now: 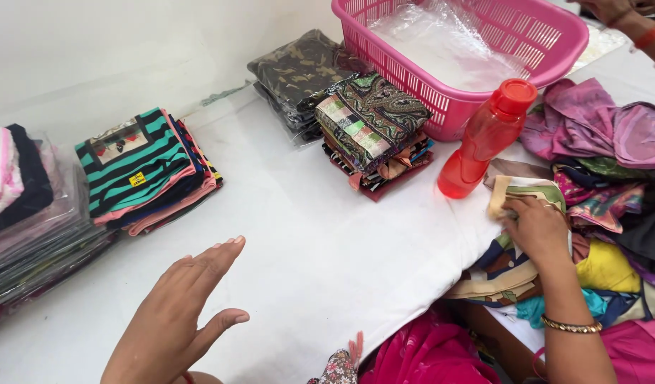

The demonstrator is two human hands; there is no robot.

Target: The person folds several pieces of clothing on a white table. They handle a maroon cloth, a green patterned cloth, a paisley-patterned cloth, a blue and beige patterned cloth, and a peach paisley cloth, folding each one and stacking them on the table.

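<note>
R hand (537, 226) grips patterned scarf (516, 192) off loose pile; L hand (178, 313) open, empty over counter (306, 242). 3 folded stacks done, pile left.

Bright, even, soft light; faint shadows beside the pink basket (484, 78), glare on its plastic liner (441, 43); focus sharp throughout.

- The left hand (181, 313) hovers near and to the left, open, fingers straight and together, thumb spread, palm turned rightward.
- The right hand (537, 227) lies palm down at the right, fingers curled, a gold bangle on its wrist.
</note>
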